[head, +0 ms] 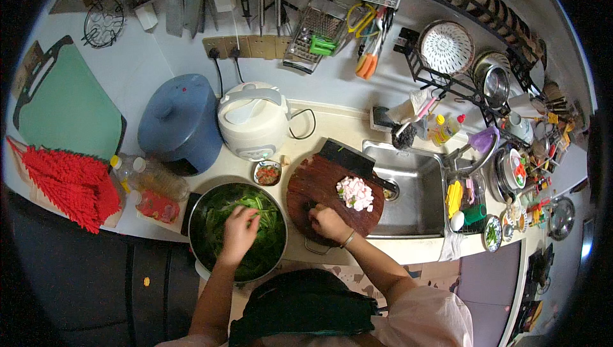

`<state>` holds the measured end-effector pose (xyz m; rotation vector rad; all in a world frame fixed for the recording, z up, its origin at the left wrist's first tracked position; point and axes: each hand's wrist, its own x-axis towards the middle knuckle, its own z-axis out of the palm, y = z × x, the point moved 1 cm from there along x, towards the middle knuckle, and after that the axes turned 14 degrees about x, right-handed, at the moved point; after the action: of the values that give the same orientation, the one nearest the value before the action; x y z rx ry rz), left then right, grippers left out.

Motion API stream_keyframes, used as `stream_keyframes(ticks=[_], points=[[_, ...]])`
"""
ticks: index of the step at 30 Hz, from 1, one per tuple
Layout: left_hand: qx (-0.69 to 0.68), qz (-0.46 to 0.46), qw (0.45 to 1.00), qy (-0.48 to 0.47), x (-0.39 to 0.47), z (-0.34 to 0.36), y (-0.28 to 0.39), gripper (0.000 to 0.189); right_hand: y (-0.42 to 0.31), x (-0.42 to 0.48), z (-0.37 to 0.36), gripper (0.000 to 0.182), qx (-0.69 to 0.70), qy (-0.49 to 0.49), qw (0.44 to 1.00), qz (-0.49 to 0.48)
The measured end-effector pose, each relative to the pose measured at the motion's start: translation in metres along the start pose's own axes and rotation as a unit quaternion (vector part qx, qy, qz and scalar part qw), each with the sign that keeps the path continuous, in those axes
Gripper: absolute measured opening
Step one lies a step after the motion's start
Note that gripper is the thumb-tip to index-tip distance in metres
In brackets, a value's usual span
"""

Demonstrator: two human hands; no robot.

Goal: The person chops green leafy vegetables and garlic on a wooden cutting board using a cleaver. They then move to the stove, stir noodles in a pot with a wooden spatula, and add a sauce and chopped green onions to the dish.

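Note:
My left hand (pixel 241 232) is over a wide pot (pixel 281 246) of leafy greens (pixel 261 203), its fingertips at the stems. Whether a stem is between them, I cannot tell. On the round wooden cutting board (pixel 304 181), my right hand (pixel 330 222) rests near the front with its fingers curled; what they may hold is hidden. A heap of diced pale pink food (pixel 355 193) lies beyond that hand. Across the board's back edge lies a cleaver (pixel 347 157), its handle reaching over the sink.
A steel sink (pixel 407 198) adjoins the board on the right. Behind stand a white rice cooker (pixel 251 121), a small bowl of chopped food (pixel 267 174) and a blue lidded container (pixel 179 121). Plastic bottles (pixel 160 181) and a red chenille cloth (pixel 72 184) are at left.

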<state>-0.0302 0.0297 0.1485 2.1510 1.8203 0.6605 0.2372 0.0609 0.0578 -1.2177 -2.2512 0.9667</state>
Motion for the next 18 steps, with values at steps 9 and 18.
stream_keyframes(ticks=[9,18], points=[[0.081,0.017,0.992,-0.092,0.065,0.148,0.074,0.026,0.033,-0.049,-0.085,0.051,0.038,0.238,0.964,0.115],[0.031,0.060,0.996,-0.051,0.060,0.178,0.067,0.011,0.054,-0.049,-0.083,0.026,0.107,0.315,0.942,0.054]])
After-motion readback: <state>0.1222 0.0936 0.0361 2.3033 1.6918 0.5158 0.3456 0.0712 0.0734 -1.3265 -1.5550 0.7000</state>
